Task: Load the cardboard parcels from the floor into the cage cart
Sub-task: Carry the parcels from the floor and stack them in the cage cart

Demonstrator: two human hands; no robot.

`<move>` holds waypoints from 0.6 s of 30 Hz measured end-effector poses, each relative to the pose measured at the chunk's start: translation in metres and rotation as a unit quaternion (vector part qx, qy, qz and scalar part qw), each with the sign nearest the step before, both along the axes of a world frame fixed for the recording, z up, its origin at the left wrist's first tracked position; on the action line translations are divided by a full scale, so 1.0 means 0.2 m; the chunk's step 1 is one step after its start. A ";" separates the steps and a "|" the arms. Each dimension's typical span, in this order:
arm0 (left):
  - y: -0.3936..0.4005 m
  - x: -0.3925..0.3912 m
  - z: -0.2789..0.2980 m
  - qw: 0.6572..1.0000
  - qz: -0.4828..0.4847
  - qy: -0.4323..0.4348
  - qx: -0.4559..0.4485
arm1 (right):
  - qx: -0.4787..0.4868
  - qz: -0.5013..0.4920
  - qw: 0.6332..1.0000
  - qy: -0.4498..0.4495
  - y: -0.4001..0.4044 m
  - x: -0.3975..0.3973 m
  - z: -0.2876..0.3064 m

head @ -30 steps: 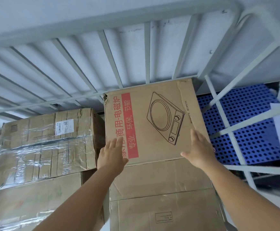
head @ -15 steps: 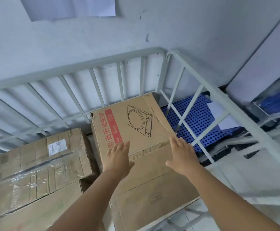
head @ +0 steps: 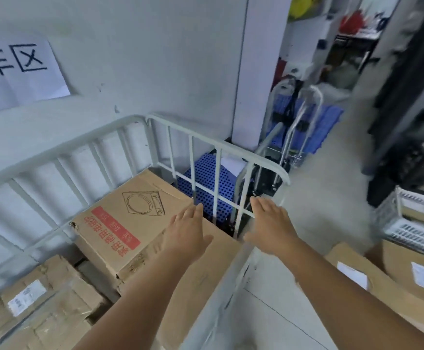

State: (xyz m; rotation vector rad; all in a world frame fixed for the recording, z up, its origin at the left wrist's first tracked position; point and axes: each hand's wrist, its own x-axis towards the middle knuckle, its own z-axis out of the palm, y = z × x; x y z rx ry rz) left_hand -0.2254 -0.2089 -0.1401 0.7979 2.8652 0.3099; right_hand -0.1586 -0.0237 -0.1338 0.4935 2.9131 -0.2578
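Inside the pale grey metal-barred cage cart (head: 207,145), against its back corner, a brown cardboard parcel printed with a red band of characters and a line drawing of a round cooker (head: 127,218) lies flat on top of another plain brown cardboard box (head: 201,281). To its left, lower in the cart, sit brown parcels wrapped in clear film with a white label (head: 36,306). The left hand (head: 187,236) reaches forward over the near right edge of the printed parcel, fingers straight and spread, its grip apart and holding nothing; whether the palm touches the cardboard cannot be told. The right hand (head: 271,224) is stretched out beside it, over the cart's right side rail, fingers likewise straight and apart with nothing between them. Beyond the bars of that side stands a blue perforated plastic panel (head: 206,183) with a white sheet of paper on it. On the grey wall (head: 155,59) behind the cart hangs a white paper sign with black characters (head: 19,69). On the floor at the right lie more brown cardboard parcels with white shipping labels (head: 387,281), near a white slotted plastic crate (head: 418,218). A folded metal hand trolley (head: 294,127) stands further back, blurred.
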 end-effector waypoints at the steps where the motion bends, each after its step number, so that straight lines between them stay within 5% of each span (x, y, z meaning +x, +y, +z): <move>1: 0.05 0.06 0.02 1.000 -0.022 0.003 0.001 | -0.006 -0.021 1.000 0.004 0.03 0.09 0.02; 18: 0.62 1.51 -0.01 0.939 -0.341 0.018 -0.040 | -0.008 -0.325 0.945 -0.016 0.19 2.00 -0.09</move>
